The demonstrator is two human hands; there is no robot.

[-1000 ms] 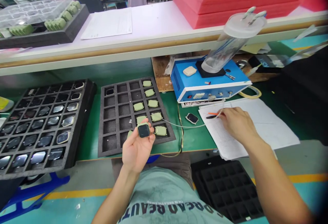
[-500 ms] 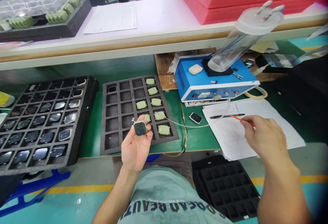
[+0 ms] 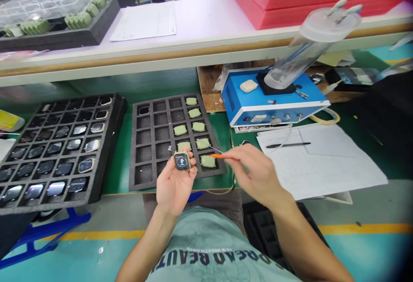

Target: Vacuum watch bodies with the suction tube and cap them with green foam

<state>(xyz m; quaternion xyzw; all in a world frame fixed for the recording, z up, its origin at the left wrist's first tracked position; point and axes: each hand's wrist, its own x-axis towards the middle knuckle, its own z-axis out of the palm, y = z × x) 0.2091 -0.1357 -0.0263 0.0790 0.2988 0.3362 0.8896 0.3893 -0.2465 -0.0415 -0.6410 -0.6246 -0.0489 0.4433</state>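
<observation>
My left hand (image 3: pixel 177 185) is closed on a green-cased smartwatch (image 3: pixel 182 161), its lit screen facing up with a dial on it. Between the fingertips of my right hand (image 3: pixel 253 172) is a slim orange stick (image 3: pixel 217 156), pointing left towards the watch but apart from it; its exact kind is unclear. Both hands are over the front edge of a dark foam tray (image 3: pixel 146 137). Several green watch cases (image 3: pixel 198 126) sit in its right-hand compartments, and a dark-screened watch (image 3: pixel 144 110) is in its far left corner. My right hand partly covers another watch (image 3: pixel 245 142) on the bench.
To the left stands a foam tray (image 3: pixel 113 118) of dark-screened watches. A blue control box (image 3: pixel 245 105) bears a clear cylinder (image 3: pixel 290 60). Paper sheets (image 3: pixel 335 157) with a black pen (image 3: pixel 288 145) lie on the right. A shelf edge (image 3: pixel 180 56) crosses behind, carrying red foam (image 3: pixel 290 2).
My right hand has moved left from above the papers, bringing the orange stick close to the watch. The watch screen, dark before, now shows a lit dial.
</observation>
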